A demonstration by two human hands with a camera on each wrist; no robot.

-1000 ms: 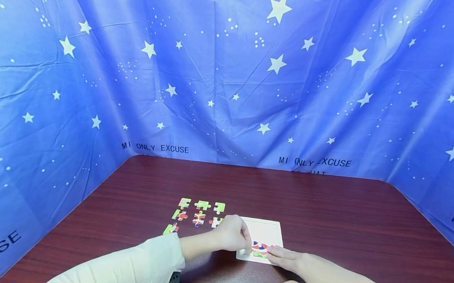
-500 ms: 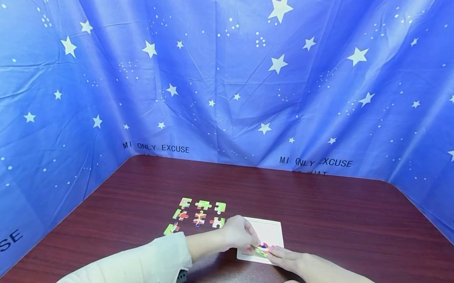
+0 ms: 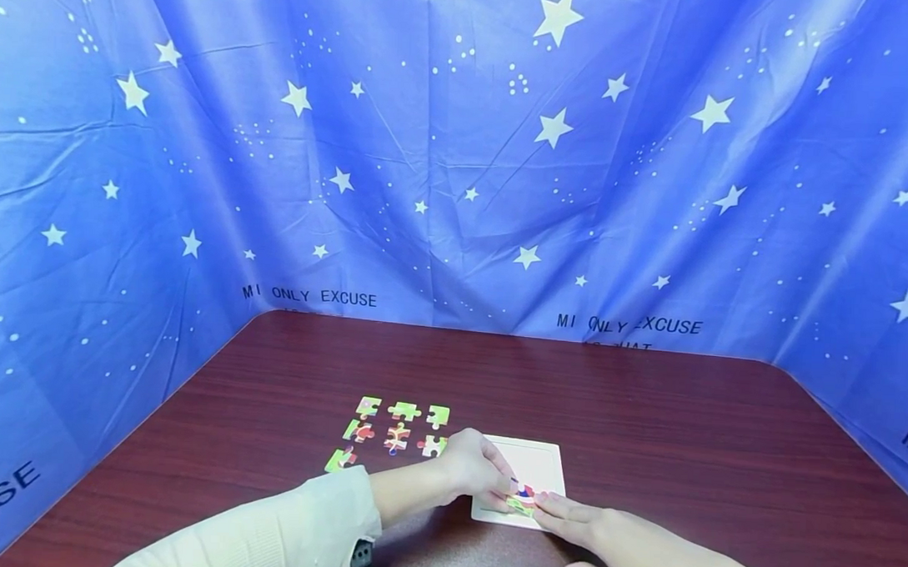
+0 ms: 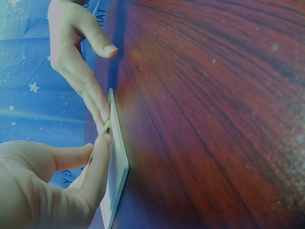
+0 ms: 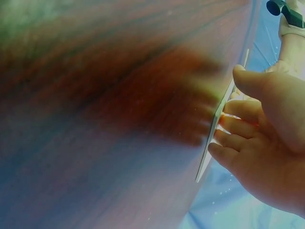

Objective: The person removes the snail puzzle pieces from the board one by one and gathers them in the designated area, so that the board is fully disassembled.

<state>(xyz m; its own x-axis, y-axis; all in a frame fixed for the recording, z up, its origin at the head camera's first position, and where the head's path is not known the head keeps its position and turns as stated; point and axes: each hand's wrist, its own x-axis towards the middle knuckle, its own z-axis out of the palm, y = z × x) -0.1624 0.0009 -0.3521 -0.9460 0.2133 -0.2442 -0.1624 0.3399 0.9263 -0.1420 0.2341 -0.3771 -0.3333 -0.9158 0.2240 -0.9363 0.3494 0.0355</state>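
A white puzzle tray (image 3: pixel 562 467) lies on the table with a few joined, colourful puzzle pieces (image 3: pixel 521 509) along its near side. My left hand (image 3: pixel 477 468) reaches over the tray's left part, thumb and forefinger pinching a puzzle piece (image 4: pixel 106 127). In the left wrist view that piece stands tilted just above the tray, mostly hidden by the fingertips. From the right, my right hand (image 3: pixel 618 535) stretches straight fingers over the tray's edge. Its fingertips rest on the pieces at the right end, and its thumb is held apart.
Several loose puzzle pieces (image 3: pixel 398 437) lie in spaced rows on the dark red wooden table (image 3: pixel 645 407), left of the tray. A blue curtain with white stars (image 3: pixel 459 150) surrounds the table's back and sides.
My left hand has moved slightly right over the tray, toward the right fingertips, and now covers more of the tray's near left part. The right hand has stayed in place.
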